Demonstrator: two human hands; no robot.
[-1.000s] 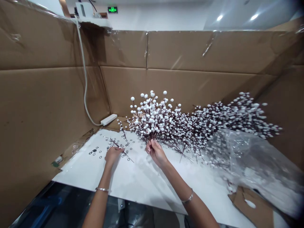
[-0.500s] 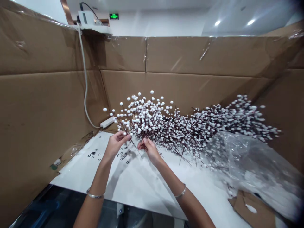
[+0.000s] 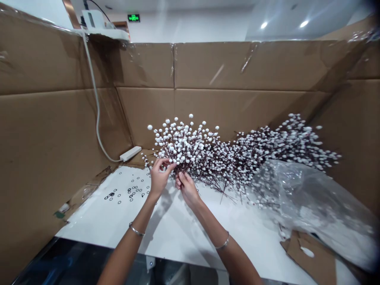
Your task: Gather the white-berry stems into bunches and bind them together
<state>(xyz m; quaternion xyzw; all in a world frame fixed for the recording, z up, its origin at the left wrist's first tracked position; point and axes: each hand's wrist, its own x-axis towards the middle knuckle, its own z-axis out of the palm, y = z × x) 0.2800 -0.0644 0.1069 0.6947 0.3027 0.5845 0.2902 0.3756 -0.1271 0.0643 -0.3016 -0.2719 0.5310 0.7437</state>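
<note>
A bunch of artificial berry stems (image 3: 185, 142), with white round berries on dark brown twigs, stands upright above the white tabletop. My right hand (image 3: 188, 189) is closed round the lower stems of this bunch. My left hand (image 3: 160, 177) pinches at the bunch's lower left side, thumb and fingertips on a berry stem (image 3: 173, 161) among the berries. Part of that stem is hidden by the fingers and the other twigs. Small black rings (image 3: 133, 189) lie scattered on the table to the left of my hands.
A long heap of similar berry stems (image 3: 252, 154) lies along the back right. In front of it are a clear plastic bag (image 3: 299, 194) and a cardboard piece (image 3: 319, 257). A power strip (image 3: 130, 153) with a white cable rests back left. Cardboard walls (image 3: 222, 65) enclose the table.
My left hand has moved right with the berry stem, bringing it against the bunch. My right hand keeps its hold. The view has shifted slightly to the right.
</note>
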